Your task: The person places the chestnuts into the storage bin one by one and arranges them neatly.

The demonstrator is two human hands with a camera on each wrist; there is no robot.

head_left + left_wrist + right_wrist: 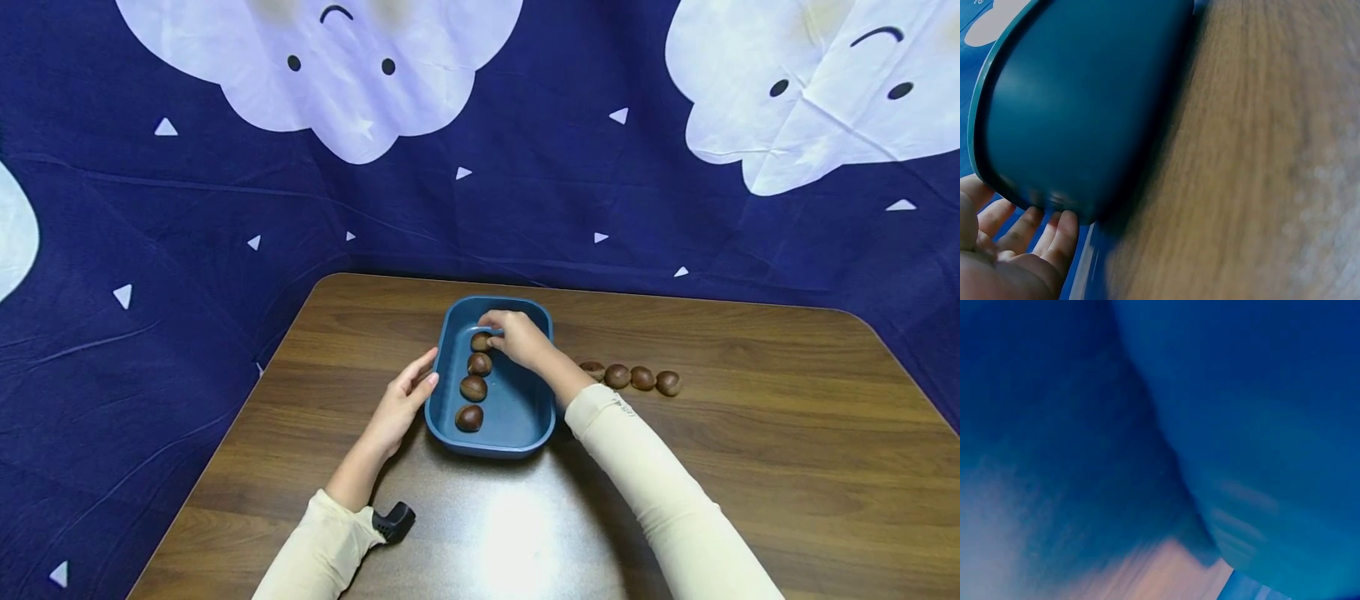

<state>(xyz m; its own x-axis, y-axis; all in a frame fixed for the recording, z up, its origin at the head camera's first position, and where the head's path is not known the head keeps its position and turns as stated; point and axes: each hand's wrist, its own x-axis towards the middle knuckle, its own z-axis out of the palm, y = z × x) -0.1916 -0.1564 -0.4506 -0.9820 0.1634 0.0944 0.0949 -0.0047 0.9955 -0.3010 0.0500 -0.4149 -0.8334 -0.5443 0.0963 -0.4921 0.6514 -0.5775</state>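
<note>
A deep, smooth blue rectangular tray with rounded corners [521,421] stood upright, touching the left fingers [1065,240]. Inside, the right fingers [495,318] pinched a glossy brown rounded chestnut [480,342]; three similar chestnuts [473,388] lined up on their near side. Four more brown chestnuts [642,378] lay in a row to their right.

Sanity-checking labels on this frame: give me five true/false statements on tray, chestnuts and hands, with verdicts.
1. The tray has four chestnuts visible in it. True.
2. The left hand reaches inside the tray. False: it touches the tray's outer left side.
3. The right hand is at the farthest chestnut in the tray. True.
4. More chestnuts lie left of the tray. False: that row is to its right, on the table.
5. The tray is upside down. False: it stands open side up.
</note>
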